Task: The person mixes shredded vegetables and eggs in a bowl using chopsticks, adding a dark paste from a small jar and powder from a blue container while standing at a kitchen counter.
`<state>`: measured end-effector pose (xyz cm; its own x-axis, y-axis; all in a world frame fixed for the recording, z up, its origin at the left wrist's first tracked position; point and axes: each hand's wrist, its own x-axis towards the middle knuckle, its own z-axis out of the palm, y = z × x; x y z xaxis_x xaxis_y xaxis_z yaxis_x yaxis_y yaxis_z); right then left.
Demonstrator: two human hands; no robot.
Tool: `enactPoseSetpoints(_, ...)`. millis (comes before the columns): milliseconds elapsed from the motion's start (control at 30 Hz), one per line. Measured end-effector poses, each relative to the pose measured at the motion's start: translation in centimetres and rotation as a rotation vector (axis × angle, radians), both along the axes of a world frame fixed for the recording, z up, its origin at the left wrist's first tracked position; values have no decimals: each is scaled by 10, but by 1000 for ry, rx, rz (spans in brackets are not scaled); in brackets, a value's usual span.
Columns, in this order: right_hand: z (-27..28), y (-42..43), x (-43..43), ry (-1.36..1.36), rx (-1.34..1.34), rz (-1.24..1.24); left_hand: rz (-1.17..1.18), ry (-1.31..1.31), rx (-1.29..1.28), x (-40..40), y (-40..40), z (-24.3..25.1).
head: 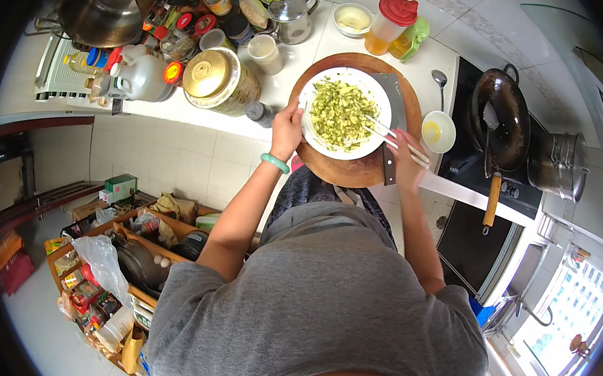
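A white bowl (385, 95) full of a chopped green and yellow mixture (342, 112) rests over a round wooden cutting board (323, 171). My left hand (286, 129) grips the bowl's left rim, the thumb lying on the edge. In my right hand (407, 161) is a pair of pale chopsticks (384, 132), their tips in the mixture at the right side. A cleaver (393, 97) lies on the board, partly hidden beneath the bowl, its dark handle (389, 168) pointing toward me.
Right of the board sit a small bowl with yellow residue (438, 132) and a metal spoon (439, 82). Beyond them, a wok (510, 124) and a steel pot (557, 164) stand at the cooktop (456, 146). To the left are a lidded jar (222, 80), a dark-capped shaker (260, 114) and several bottles.
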<state>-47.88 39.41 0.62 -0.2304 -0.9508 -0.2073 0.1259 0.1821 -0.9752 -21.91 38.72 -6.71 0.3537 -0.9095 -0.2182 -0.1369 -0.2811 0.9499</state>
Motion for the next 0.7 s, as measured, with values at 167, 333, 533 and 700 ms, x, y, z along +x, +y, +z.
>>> enactPoseSetpoints(167,16,5,32,-43,-31,-28,-7,96,167,0,-1,18)
enactPoseSetpoints(333,34,-5,46,-93,-100,20,3,12,-67,1,-1,-13)
enactPoseSetpoints(533,-18,-8,42,-87,-56,51,-21,24,-33,0,-2,3)
enactPoseSetpoints(700,7,9,-6,52,11,-24,5,-22,-33,-2,0,-3)
